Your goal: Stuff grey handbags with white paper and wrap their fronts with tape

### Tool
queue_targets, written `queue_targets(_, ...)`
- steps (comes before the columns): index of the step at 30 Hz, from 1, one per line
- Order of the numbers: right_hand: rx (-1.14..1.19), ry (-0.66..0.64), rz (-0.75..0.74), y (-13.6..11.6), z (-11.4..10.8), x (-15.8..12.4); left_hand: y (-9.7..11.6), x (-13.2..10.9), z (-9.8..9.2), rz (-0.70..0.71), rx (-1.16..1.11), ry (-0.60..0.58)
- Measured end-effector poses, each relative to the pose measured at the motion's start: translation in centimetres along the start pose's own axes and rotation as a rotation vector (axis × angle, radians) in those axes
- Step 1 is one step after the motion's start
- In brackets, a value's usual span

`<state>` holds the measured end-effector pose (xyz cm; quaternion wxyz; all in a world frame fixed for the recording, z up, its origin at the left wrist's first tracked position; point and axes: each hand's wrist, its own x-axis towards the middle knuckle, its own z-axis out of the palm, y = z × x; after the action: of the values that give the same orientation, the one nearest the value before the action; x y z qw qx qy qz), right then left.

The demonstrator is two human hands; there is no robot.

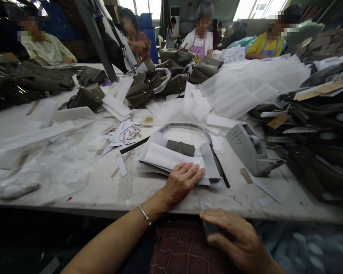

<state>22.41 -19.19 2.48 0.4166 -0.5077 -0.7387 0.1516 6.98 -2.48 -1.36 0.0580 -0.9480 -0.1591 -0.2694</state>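
A dark olive handbag [180, 147] lies on the worktable, partly covered by white foam sheets [165, 156]. Its arched handle [185, 125] is wrapped in clear plastic, and a dark strap [221, 167] extends at the right side. My left hand [184, 180] rests flat on the bag's near edge, fingers stretched over the foam. Lower right, at the table edge, is my right hand [237, 238]. Its thumb and fingers close around a piece of clear plastic film [208, 226], which seems to run up toward the bag; its exact kind is unclear.
A grey tape dispenser [247, 150] stands right of the bag. Paper scraps [125, 133] and a small clear tub [148, 120] lie behind left. Stacked dark bags [326, 152] fill the right; more bags [160, 82] and foam sheets [254, 83] lie behind. Several people work across the table.
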Motion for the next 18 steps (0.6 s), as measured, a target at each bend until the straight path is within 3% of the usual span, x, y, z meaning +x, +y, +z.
queue_targets(5, -0.338, -0.141, -0.073, 3.1, -1.5, -2.7, 0.0, 0.1, -0.2, 0.0, -0.026, 0.022)
queue_targets(9, -0.56, -0.254, -0.126, 5.8, -1.3, -4.6, 0.0, 0.1, -0.2, -0.004, -0.035, 0.037)
queue_targets(13, -0.552, -0.113, -0.121, 5.5, 0.4, -3.3, 0.1, 0.1, 0.0, -0.025, -0.045, 0.04)
queue_targets(18, -0.326, -0.047, -0.225, 3.2, 1.7, 0.1, 0.2, 0.2, -0.1, -0.029, -0.076, 0.012)
